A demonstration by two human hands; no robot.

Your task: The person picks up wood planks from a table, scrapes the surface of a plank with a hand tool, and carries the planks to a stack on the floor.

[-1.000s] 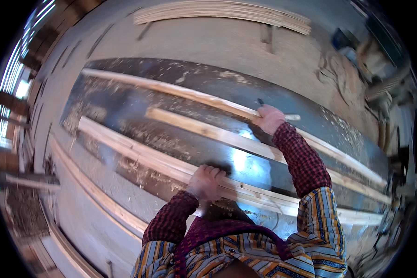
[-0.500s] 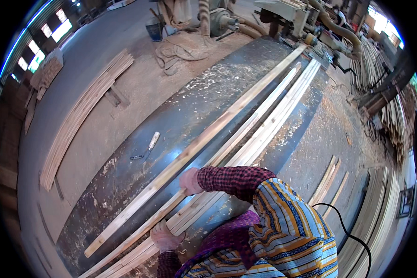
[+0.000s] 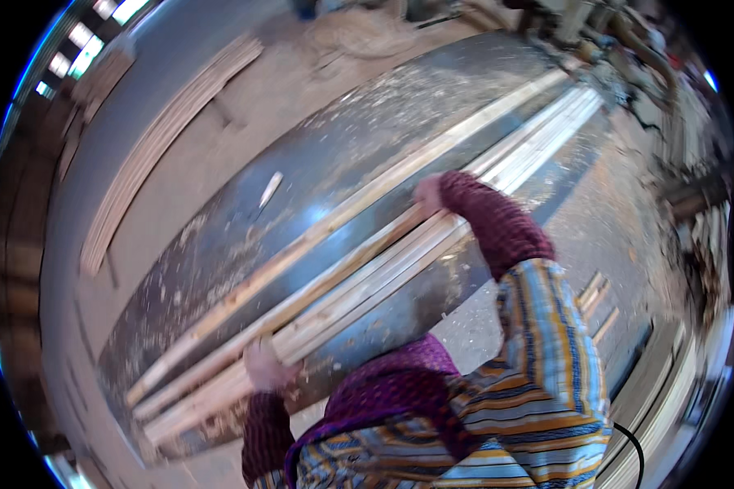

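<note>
Head view: left hand [image 3: 263, 367], right hand [image 3: 429, 194] both clasp wood strips [image 3: 367, 281] on sawdust-strewn dark metal table [image 3: 220, 244]; concrete floor [image 3: 171, 98], stacked slats [image 3: 151, 151] beyond.

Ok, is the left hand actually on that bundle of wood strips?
Touching. The head view shows the left hand pressed against the near end of the bundle of wood strips, no gap visible despite blur.

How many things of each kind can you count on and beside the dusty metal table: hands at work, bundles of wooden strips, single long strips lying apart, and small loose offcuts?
Hands on the strips: 2, the left hand and the right hand
Bundle of wooden strips under both hands: 1
Single long strip lying apart on the metal table: 1
Small loose offcut: 1
Stack of strips on the floor: 1
Total: 6
</note>
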